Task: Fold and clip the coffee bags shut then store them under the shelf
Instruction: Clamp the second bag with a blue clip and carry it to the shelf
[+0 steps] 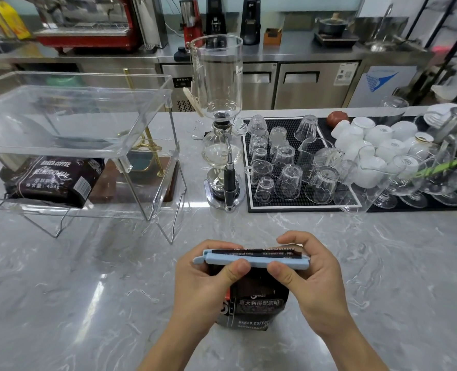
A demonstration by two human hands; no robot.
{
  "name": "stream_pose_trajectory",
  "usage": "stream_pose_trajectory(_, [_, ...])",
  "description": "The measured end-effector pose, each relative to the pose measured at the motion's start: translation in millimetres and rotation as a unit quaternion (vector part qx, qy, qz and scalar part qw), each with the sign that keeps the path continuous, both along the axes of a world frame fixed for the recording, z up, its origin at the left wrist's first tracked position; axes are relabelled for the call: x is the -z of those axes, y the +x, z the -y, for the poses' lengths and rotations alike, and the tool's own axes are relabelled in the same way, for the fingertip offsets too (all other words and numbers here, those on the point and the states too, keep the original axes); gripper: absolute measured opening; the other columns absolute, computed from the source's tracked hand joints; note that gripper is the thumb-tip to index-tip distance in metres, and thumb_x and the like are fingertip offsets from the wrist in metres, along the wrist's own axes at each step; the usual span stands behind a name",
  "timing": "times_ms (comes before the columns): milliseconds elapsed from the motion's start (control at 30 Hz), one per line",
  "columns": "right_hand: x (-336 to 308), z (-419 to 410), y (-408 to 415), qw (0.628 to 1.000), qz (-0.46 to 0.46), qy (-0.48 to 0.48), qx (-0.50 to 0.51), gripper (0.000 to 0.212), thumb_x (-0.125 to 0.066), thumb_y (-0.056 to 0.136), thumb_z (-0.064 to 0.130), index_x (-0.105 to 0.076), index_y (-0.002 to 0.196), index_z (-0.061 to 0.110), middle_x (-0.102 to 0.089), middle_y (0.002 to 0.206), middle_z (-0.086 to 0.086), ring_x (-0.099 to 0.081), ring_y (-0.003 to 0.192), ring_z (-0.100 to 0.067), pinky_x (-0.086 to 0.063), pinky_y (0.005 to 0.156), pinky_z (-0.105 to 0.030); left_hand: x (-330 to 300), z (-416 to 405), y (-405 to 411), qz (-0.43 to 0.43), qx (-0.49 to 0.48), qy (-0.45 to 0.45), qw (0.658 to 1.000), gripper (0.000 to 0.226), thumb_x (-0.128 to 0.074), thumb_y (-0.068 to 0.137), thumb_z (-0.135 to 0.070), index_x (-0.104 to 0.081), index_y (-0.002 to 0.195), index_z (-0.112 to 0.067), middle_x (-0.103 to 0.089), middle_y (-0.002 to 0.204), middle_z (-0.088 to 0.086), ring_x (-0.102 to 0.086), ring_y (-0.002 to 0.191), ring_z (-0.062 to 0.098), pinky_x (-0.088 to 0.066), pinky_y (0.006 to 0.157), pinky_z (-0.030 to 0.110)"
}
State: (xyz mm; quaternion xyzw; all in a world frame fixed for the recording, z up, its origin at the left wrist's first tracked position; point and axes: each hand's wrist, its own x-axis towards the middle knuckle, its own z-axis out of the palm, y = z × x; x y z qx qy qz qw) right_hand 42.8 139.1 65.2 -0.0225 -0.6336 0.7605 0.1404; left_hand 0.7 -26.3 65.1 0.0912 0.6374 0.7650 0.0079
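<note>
A dark coffee bag [256, 306] stands upright on the marble counter near the front edge, its top folded over. A long light-blue clip [259, 259] lies across the folded top. My left hand [203, 279] pinches the clip's left part, thumb in front and fingers behind. On the clip's right part my right hand [313, 274] pinches the same way. A second dark coffee bag [53, 180] lies under the clear acrylic shelf [131, 145] at the left.
A glass siphon coffee maker [219, 124] stands behind the bag at the centre. A black mat [288, 204] with several upturned glasses and white cups fills the right. Steel counters with grinders and an espresso machine line the back.
</note>
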Motion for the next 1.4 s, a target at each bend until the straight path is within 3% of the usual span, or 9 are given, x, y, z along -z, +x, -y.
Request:
stream_pose_trajectory(133, [7,-1,2,1.0,0.008,-0.013,-0.004,0.044,-0.078,0.07,0.009,-0.066,0.11,0.023,-0.071,0.072,-0.002,-0.067,0.069,-0.012,-0.058,0.065,-0.021,9,1,1,0.017,0.002,0.009,1.0,0.03,-0.086,0.052,-0.028,-0.08,0.081,-0.025,-0.078,0.069,0.0,-0.072,0.061,0.006,-0.054,0.052,0.015])
stream_pose_trajectory(233, [18,0,5,1.0,0.01,0.011,0.009,0.04,-0.079,0.071,0.014,-0.069,0.106,0.03,-0.075,0.081,-0.003,-0.071,0.077,-0.012,-0.058,0.071,-0.022,23,6,2,0.004,0.001,-0.023,1.0,0.034,-0.085,0.058,-0.032,-0.081,0.091,-0.028,-0.081,0.084,0.003,-0.076,0.078,0.014,-0.059,0.067,0.023])
stream_pose_trajectory(367, [35,7,7,0.996,0.027,0.07,0.047,0.017,-0.079,0.069,0.045,-0.073,0.083,0.036,-0.077,0.083,0.005,-0.072,0.079,-0.007,-0.056,0.071,-0.021,40,12,7,-0.017,0.007,-0.071,0.997,0.027,-0.08,0.069,-0.047,-0.078,0.095,-0.038,-0.08,0.088,-0.003,-0.075,0.082,0.01,-0.057,0.07,0.022])
stream_pose_trajectory(433, [44,11,8,0.996,0.033,0.069,0.051,0.022,-0.076,0.072,0.057,-0.072,0.084,0.039,-0.077,0.085,0.009,-0.072,0.079,-0.004,-0.055,0.068,-0.017,46,9,8,-0.027,0.012,-0.086,0.996,0.028,-0.077,0.073,-0.055,-0.076,0.098,-0.042,-0.079,0.087,-0.008,-0.073,0.077,0.004,-0.056,0.067,0.019])
stream_pose_trajectory(567, [61,23,6,0.992,0.033,0.08,0.094,0.032,-0.061,0.076,0.071,-0.065,0.094,0.045,-0.075,0.096,0.012,-0.072,0.086,-0.004,-0.054,0.072,-0.015,54,-2,10,-0.065,-0.008,-0.099,0.993,0.016,-0.065,0.086,-0.04,-0.071,0.1,-0.043,-0.076,0.086,-0.016,-0.069,0.075,-0.005,-0.052,0.066,0.01])
stream_pose_trajectory(700, [70,33,1,0.981,-0.012,0.121,0.148,0.02,-0.05,0.089,0.063,-0.058,0.1,0.048,-0.071,0.095,0.02,-0.068,0.086,0.003,-0.05,0.071,-0.007,61,-8,10,-0.102,-0.038,-0.133,0.985,0.018,-0.052,0.094,-0.054,-0.065,0.1,-0.043,-0.074,0.085,-0.016,-0.067,0.072,-0.002,-0.049,0.062,0.011])
stream_pose_trajectory(1133, [87,36,1,0.978,-0.02,0.12,0.168,0.021,-0.047,0.097,0.041,-0.057,0.114,0.043,-0.07,0.105,0.016,-0.068,0.096,-0.005,-0.051,0.08,-0.014,78,-11,13,-0.104,-0.069,-0.159,0.979,0.019,-0.045,0.097,-0.038,-0.061,0.1,-0.046,-0.071,0.088,-0.016,-0.065,0.075,-0.002,-0.049,0.063,0.013])
stream_pose_trajectory(1300, [85,35,7,0.982,-0.005,0.12,0.148,0.033,-0.042,0.094,0.06,-0.053,0.121,0.045,-0.068,0.112,0.013,-0.066,0.102,-0.008,-0.054,0.085,-0.025,77,-6,21,-0.085,-0.055,-0.163,0.981,0.025,-0.041,0.097,-0.04,-0.059,0.11,-0.05,-0.07,0.1,-0.018,-0.066,0.087,0.0,-0.049,0.073,0.011])
stream_pose_trajectory(1400, [88,33,15,0.985,0.021,0.119,0.126,0.041,-0.044,0.091,0.065,-0.051,0.125,0.042,-0.067,0.115,0.01,-0.066,0.105,-0.011,-0.056,0.087,-0.038,79,3,27,-0.072,-0.038,-0.16,0.984,0.034,-0.047,0.094,-0.039,-0.056,0.127,-0.038,-0.068,0.118,-0.016,-0.066,0.106,0.001,-0.048,0.086,0.011])
